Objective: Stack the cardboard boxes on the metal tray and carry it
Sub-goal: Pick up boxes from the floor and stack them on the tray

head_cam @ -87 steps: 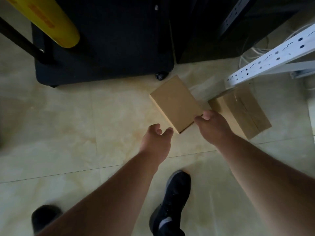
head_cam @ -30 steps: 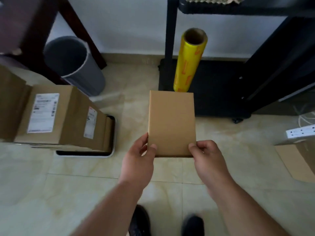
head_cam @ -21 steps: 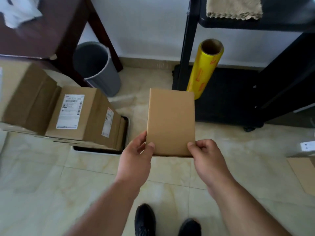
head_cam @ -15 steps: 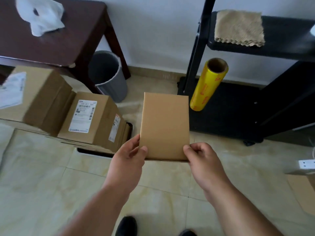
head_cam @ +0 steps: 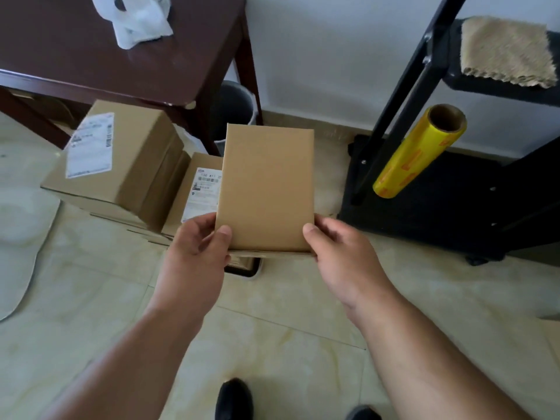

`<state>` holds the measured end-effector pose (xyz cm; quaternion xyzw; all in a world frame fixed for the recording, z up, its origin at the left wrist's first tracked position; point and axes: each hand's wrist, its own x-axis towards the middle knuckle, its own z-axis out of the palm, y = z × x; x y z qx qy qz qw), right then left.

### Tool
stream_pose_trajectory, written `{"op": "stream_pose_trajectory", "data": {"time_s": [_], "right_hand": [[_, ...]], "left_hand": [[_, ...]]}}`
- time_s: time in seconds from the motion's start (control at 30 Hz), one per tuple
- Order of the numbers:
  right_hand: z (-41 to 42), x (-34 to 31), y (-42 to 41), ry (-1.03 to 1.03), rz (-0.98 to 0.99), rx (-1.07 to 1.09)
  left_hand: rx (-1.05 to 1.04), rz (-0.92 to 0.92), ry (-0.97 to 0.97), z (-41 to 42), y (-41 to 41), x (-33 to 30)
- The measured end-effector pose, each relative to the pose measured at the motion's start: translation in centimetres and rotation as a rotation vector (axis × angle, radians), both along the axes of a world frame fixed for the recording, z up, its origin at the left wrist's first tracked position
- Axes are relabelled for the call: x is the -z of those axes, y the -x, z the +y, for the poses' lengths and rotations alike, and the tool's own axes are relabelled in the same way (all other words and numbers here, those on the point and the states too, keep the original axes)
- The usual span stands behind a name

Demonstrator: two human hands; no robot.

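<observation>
Head view: left hand [head_cam: 194, 253] and right hand [head_cam: 339, 253] pinch the flat cardboard box's [head_cam: 266, 186] near corners, thumbs on top; labelled boxes [head_cam: 121, 165] sit beyond the left hand.

Dark wooden table [head_cam: 127, 53] with white tissue [head_cam: 138, 16] on top. Grey bin [head_cam: 233, 107] beside its leg. Yellow film roll [head_cam: 418, 151] and beige cloth [head_cam: 506, 51] right of the table.

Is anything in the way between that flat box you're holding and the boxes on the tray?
Nothing visible. The flat box already hovers over the smaller labelled box on the tray.
</observation>
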<state>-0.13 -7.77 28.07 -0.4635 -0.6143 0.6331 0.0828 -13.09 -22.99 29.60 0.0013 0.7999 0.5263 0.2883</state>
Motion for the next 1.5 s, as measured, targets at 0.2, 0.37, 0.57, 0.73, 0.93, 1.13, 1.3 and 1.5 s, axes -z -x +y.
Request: {"op": "stream_pose_trajectory", "data": {"time_s": [0.2, 0.37, 0.57, 0.73, 0.93, 1.13, 1.3, 1.5], "right_hand": [[-2.4, -0.4, 5.9, 0.006, 0.005, -0.027], [-4.2, 0.3, 9.4, 0.004, -0.003, -0.065], [-5.9, 1.8, 10.5, -0.015, -0.038, -0.066], [-6.2, 1.8, 10.4, 0.013, -0.073, 0.002], [-6.5, 1.1, 11.4, 0.022, -0.044, -0.013], [-7.1, 0.9, 12.3, 0.024, -0.023, -0.020], [-7.9, 0.6, 12.9, 0.049, 0.006, -0.025], [-8.6, 0.6, 13.6, 0.061, 0.030, -0.041]], "left_hand": [[-0.021, 0.016, -0.039, -2.5, 5.4, -0.4], [0.053, -0.002, 0.003, -4.3, 8.9, 0.3], [0.100, -0.013, 0.066, -5.5, 10.2, 2.3], [-0.068, -0.054, 0.147, -5.5, 8.8, 2.0], [-0.150, -0.439, 0.123, -4.5, 5.7, 1.6], [-0.136, -0.483, 0.122, -3.8, 6.4, 1.3], [-0.158, -0.493, 0.096, -4.6, 7.0, 1.7], [-0.188, -0.468, 0.020, -5.1, 7.5, 1.7]]}}
